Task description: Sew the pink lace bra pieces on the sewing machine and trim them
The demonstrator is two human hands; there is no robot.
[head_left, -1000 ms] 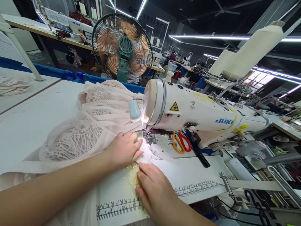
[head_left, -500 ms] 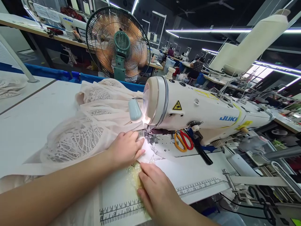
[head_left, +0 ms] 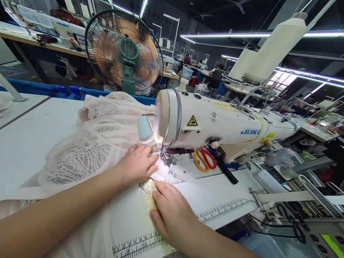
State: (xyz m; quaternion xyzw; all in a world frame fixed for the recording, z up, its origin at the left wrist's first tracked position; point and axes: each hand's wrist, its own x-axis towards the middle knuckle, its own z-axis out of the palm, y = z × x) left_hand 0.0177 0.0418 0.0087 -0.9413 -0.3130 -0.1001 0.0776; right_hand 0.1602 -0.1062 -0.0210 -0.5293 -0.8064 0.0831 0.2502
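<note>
The white sewing machine (head_left: 209,125) looks biggest from here, its rounded end toward the person's left. Beside it the pale lace garment (head_left: 80,165) lies on the table, its long axis running from the near left corner away past the machine's end, mostly left of both hands and partly beneath the left forearm. The left hand (head_left: 137,164) rests palm down by the needle, fingers loosely extended, pressing cloth. The right hand (head_left: 174,211) is nearer, half curled against a crinkled yellowish strip (head_left: 147,200); I can't tell whether it grips it.
</note>
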